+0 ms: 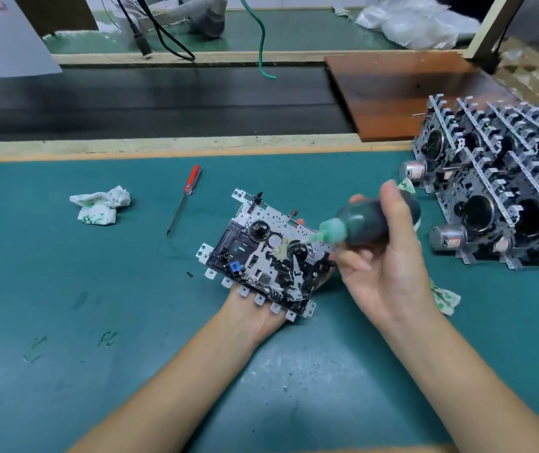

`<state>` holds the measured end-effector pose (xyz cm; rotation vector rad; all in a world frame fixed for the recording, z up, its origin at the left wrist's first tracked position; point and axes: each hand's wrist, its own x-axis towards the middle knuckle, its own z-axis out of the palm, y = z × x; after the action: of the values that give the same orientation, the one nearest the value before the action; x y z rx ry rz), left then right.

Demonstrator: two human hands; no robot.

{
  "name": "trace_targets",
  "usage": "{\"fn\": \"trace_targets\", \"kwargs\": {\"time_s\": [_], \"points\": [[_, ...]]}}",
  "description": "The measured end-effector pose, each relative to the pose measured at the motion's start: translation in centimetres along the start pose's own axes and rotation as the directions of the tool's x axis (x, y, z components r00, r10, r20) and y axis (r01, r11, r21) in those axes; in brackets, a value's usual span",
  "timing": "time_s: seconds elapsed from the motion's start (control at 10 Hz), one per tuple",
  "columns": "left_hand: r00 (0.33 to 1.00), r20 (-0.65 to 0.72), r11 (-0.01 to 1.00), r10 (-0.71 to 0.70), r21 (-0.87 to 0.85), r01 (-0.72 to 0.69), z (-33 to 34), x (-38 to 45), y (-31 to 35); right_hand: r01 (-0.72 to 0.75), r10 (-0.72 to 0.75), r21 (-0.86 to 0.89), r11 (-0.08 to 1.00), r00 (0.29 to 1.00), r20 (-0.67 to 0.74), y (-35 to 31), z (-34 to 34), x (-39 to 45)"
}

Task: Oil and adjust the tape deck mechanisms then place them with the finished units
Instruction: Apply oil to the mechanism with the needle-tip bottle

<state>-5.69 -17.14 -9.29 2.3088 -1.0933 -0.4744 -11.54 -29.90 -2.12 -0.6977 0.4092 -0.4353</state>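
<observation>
Tape deck mechanism lies face up on the left hand, which supports it from below over the green work mat; whether those fingers curl round its far edge cannot be told, because the mechanism hides them.

The biggest risk concerns the stack of finished units, which stands near on the right, with its motors sticking out toward the person. When the mechanism is carried there, a careless placing could knock the stack or catch on the metal tabs, and the pile may slide.

The next risk is the mechanism itself. It rests only on a palm and is tilted, so a push from the nozzle could make it slip off onto the mat.

The right hand grips the green oil bottle, fingers wrapped round its body, with the nozzle tip touching a point beside the black reel hub. Some pale grease already shows there. A too strong squeeze would probably flood the spot, and oil may run to parts that should stay dry.

The red screwdriver and the crumpled tissue lie well apart on the left, so reaching for them with one hand busy may disturb the balance.
</observation>
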Motion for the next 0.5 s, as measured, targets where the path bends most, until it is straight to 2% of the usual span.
{"fn": "trace_targets", "kwargs": {"time_s": [0.1,0.2,0.3,0.4,0.5], "points": [[0.912,0.106,0.494,-0.396,-0.813,0.309,0.2,-0.5,-0.5,0.108,-0.091,-0.226,0.968,0.992,0.086,0.5,0.2,-0.8],[0.948,0.174,-0.153,-0.266,-0.979,0.137,0.5,-1.1,0.6,0.152,-0.121,-0.312,0.938,0.986,0.117,0.5,0.4,-1.3],[0.991,-0.042,-0.136,-0.129,-0.989,-0.059,-0.3,-0.1,1.2,0.156,-0.127,-0.339,0.928,0.986,0.105,0.6,0.3,-1.4],[0.959,-0.282,-0.202,-0.009,-0.939,-0.278,-1.2,0.3,1.4,0.186,-0.149,-0.359,0.915,0.980,0.130,0.7,0.5,-1.5],[0.935,-0.350,-0.353,0.053,-0.882,-0.311,-0.7,0.7,1.0,0.203,-0.159,-0.370,0.907,0.976,0.146,0.8,0.5,-1.6]]}}
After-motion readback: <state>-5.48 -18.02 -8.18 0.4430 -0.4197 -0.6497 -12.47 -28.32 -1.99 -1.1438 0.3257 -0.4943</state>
